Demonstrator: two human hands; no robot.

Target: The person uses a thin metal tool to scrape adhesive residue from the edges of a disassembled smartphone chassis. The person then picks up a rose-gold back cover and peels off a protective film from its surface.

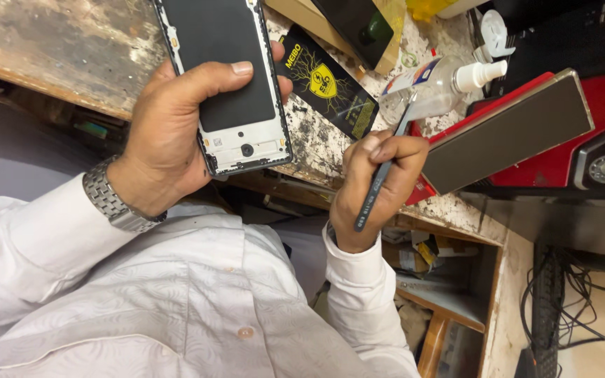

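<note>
Stained workbench [57, 49], black packet [327, 87], clear spray bottle [442, 84], red device [547, 140]

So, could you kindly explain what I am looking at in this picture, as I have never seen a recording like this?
There is no machine here: a person wears a camera on the head, so the single picture looks down at their own two hands and white shirt. The left hand, with a metal wristwatch, holds an opened phone, its black inner panel and white frame showing. The right hand grips thin metal tweezers. Beneath lies a worn, stained workbench. On it rest a black packet with a yellow emblem, a clear spray bottle lying on its side, and a red case with a grey slab on top.
</note>
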